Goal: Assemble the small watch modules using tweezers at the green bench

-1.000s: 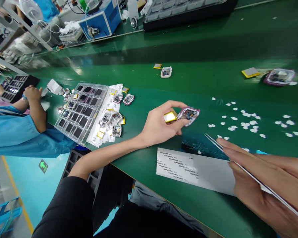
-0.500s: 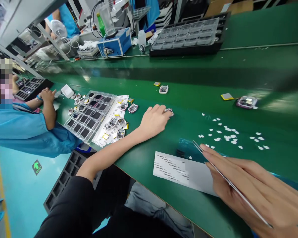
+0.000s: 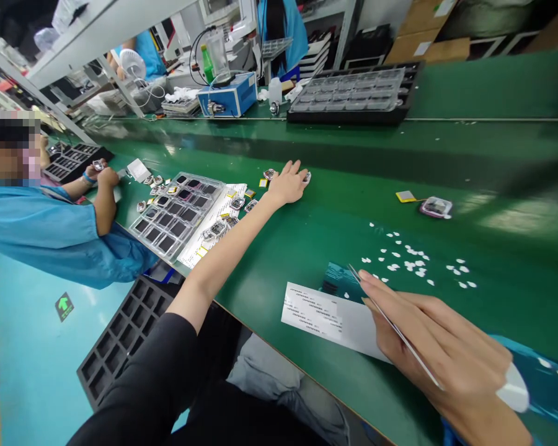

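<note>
The left hand (image 3: 287,186) is stretched far over the bench (image 3: 260,266), with fingers spread, and the module (image 3: 307,178) lies just beside its thumb side, partly covered; whether it is pinched there or released, I cannot tell. A second module (image 3: 270,174) lies at the other side of this hand, near a battery (image 3: 263,183). To handle such a part well, I think it is better to take it by the rim, so that the fingers do not press the exposed board, and to keep the wrist high, because the forearm passes over other modules on the sheet (image 3: 242,189). The right hand (image 3: 439,353) grasps the tweezers (image 3: 407,342) firmly along their length; the tips point toward the film (image 3: 335,272), above the strip (image 3: 311,310), but whether they meet is too small to see. It seems wise to keep these tips low and quiet, well apart from the left hand, and not to disturb the white stickers (image 3: 413,265) scattered near them.
</note>
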The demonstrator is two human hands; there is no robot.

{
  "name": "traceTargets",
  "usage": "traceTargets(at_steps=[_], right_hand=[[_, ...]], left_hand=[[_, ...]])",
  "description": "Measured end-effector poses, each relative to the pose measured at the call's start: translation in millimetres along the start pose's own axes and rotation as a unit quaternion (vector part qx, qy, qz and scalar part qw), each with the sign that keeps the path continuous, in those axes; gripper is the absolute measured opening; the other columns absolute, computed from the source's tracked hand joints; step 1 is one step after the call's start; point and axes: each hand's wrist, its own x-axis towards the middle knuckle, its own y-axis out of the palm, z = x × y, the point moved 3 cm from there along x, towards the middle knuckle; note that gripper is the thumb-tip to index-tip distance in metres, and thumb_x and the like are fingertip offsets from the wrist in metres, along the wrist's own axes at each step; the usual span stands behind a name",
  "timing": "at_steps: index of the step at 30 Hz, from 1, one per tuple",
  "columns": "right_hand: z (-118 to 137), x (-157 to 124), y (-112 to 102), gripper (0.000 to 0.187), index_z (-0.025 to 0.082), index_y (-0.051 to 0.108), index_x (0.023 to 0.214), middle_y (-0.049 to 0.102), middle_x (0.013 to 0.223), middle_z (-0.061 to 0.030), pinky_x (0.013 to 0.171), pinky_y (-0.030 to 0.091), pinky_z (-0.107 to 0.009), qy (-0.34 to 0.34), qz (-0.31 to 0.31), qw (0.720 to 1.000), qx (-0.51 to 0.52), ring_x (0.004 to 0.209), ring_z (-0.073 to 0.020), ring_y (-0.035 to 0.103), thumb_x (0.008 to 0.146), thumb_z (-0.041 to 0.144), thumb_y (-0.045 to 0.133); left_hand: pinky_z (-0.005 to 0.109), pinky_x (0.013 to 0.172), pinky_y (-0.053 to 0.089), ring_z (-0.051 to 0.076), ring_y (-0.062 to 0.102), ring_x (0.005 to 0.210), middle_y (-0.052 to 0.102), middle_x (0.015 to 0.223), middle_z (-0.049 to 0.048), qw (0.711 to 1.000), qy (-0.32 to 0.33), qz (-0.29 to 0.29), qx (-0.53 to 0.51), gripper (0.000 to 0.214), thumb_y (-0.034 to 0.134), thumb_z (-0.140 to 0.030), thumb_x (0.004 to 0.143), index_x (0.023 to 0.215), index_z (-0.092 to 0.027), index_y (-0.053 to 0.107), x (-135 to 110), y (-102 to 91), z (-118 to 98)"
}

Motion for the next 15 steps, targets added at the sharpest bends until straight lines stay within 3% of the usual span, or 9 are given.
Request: traceTargets(at_steps=[3, 5, 9, 12, 13, 15], right_hand=[[2, 2, -1, 0.088, 0.017, 0.047, 0.159, 0.082, 0.102, -0.0009, 0.064, 0.059, -0.028, 0.000, 0.007, 1.000, -0.002, 0.067, -0.0154, 0.072, 0.080, 0.000, 0.081], [4, 2, -2, 0.087, 0.016, 0.044, 0.161, 0.082, 0.105, -0.0022, 0.066, 0.059, -0.030, 0.003, 0.014, 1.000, 0.002, 0.070, -0.0163, 0.073, 0.083, 0.001, 0.080], [6, -2, -1, 0.075, 0.013, 0.045, 0.160, 0.082, 0.109, -0.0042, 0.073, 0.061, -0.031, -0.003, 0.031, 0.999, 0.019, 0.078, -0.0176, 0.075, 0.090, 0.006, 0.072], [5, -5, 1, 0.061, 0.015, 0.047, 0.158, 0.083, 0.102, -0.0030, 0.072, 0.060, -0.031, 0.012, 0.032, 0.999, 0.031, 0.085, -0.0189, 0.077, 0.099, 0.010, 0.058], [4, -7, 1, 0.059, 0.016, 0.047, 0.158, 0.083, 0.098, -0.0028, 0.070, 0.059, -0.031, 0.021, 0.026, 0.999, 0.032, 0.085, -0.0193, 0.077, 0.100, 0.010, 0.054], [3, -9, 1, 0.061, 0.016, 0.046, 0.159, 0.081, 0.088, -0.0013, 0.066, 0.057, -0.029, 0.044, 0.014, 0.999, 0.023, 0.077, -0.0180, 0.074, 0.100, 0.006, 0.052]], left_hand=[[0.052, 0.129, 0.034, 0.034, 0.035, 0.160, 0.052, 0.161, 0.0243, 0.999, -0.004, 0.014, -0.028, 0.044, 0.056, -0.020, 0.099, 0.141, -0.006, 0.057, 10, -2.3, 5], [0.053, 0.128, 0.031, 0.037, 0.048, 0.149, 0.062, 0.147, 0.0280, 0.999, -0.009, 0.002, -0.048, 0.045, 0.063, -0.017, 0.094, 0.136, -0.003, 0.058, 10, -7.8, 6], [0.045, 0.112, 0.047, 0.028, 0.071, 0.115, 0.078, 0.113, 0.0166, 0.993, 0.024, -0.007, -0.113, 0.024, 0.059, -0.021, 0.097, 0.119, -0.013, 0.064, -11, -15.4, -7], [0.033, 0.089, 0.057, 0.019, 0.076, 0.094, 0.080, 0.097, 0.0079, 0.972, 0.065, 0.009, -0.224, 0.023, 0.052, -0.035, 0.105, 0.117, -0.017, 0.062, -50, -12.3, -27], [0.031, 0.085, 0.058, 0.018, 0.077, 0.090, 0.081, 0.096, 0.0085, 0.927, 0.083, 0.028, -0.364, 0.024, 0.052, -0.034, 0.106, 0.118, -0.016, 0.061, -67, -10.5, -34], [0.031, 0.083, 0.060, 0.018, 0.079, 0.085, 0.080, 0.093, 0.0083, 0.805, 0.118, 0.100, -0.573, 0.029, 0.059, -0.037, 0.103, 0.121, -0.014, 0.060, -100, -7.7, -49]])
